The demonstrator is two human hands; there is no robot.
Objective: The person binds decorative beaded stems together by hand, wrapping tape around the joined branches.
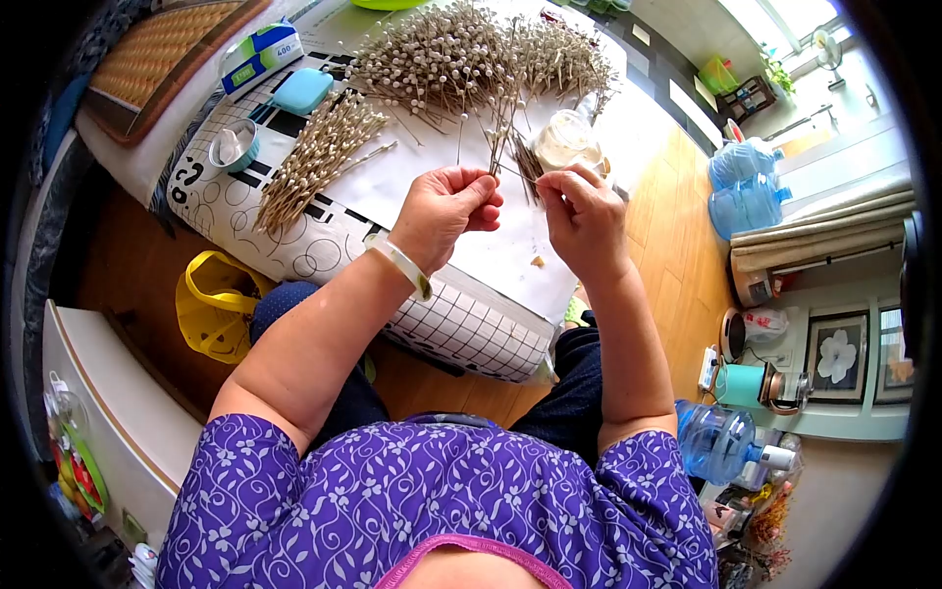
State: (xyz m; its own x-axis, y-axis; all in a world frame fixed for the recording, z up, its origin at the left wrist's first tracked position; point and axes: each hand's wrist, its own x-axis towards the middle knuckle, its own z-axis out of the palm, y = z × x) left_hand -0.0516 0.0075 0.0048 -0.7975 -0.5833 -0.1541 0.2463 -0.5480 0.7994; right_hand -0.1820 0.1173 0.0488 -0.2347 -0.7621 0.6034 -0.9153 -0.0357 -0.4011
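Note:
My left hand (446, 211), with a pale bangle (400, 265) at the wrist, is closed in a pinch on a few thin dried bud stems (502, 113). Their small whitish heads point away from me, overlapping the heap behind. To its right, my right hand (587, 221) has thumb and fingertips pressed together. A thin line, stem or thread, runs between both hands; what the right fingertips grip is too small to make out. Just beyond the hands lie a large heap of dried bud stems (422, 59) and a round, pale, clear-looking container (567, 137).
A sheaf of dried stems (319, 162), a blue case (302, 90), a small cup (234, 147) and a tissue pack (262, 59) lie on the patterned tablecloth (471, 329). A yellow bag (211, 314) is below left. Water bottles (746, 201) stand right.

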